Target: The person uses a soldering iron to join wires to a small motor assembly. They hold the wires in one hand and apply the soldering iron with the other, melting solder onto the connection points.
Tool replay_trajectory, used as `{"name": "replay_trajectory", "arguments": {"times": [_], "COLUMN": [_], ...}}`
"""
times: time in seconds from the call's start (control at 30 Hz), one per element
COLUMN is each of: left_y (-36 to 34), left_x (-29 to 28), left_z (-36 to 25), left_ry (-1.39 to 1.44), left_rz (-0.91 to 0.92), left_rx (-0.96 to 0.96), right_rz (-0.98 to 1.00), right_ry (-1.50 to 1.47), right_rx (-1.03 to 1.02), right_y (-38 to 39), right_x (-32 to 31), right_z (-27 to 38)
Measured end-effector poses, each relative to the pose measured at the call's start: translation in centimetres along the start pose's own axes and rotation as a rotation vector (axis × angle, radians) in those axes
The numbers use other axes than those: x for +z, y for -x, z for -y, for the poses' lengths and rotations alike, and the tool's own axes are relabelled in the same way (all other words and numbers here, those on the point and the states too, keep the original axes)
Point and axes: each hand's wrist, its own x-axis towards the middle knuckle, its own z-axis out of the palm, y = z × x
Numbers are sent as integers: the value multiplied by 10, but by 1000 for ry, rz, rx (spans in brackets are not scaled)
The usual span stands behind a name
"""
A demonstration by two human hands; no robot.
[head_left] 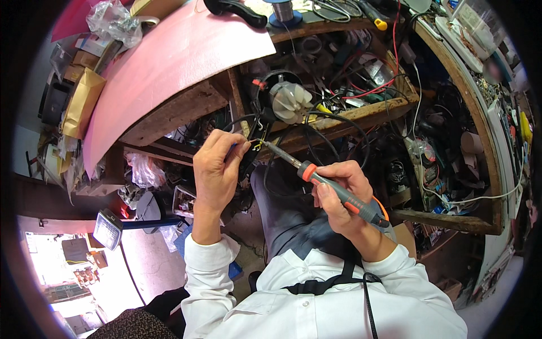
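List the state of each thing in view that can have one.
Thin wires, bunched; whether joined, unclear.
Soldering iron, held, tip at the wires; heat unseen.
Left grip, pinched on the wires.
Right grip, closed around the iron's handle.
Bladed wheel, uncovered.
Wooden compartment, open, cluttered.
Wire spool, upright.
Clear plastic bag, crumpled.

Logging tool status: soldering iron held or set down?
Held: the right hand wraps around the soldering iron, which points toward the yellow wires.
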Motion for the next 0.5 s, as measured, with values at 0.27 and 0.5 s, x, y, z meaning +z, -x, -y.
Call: {"name": "replay_trajectory", "arguments": {"times": [0.27,0.5], "left_y": [-2,-2], "left_x": [-2,-3], "left_z": [-2,-1], "left_ry": [-7,-14], "left_rz": [7,9], "left_rx": [9,-3], "right_rz": [-3,8], "right_ry": [9,57], "right_rx": [-16,-61], "right_y": [0,0], "right_x": [0,-1], "right_z": [-4,-4]}}
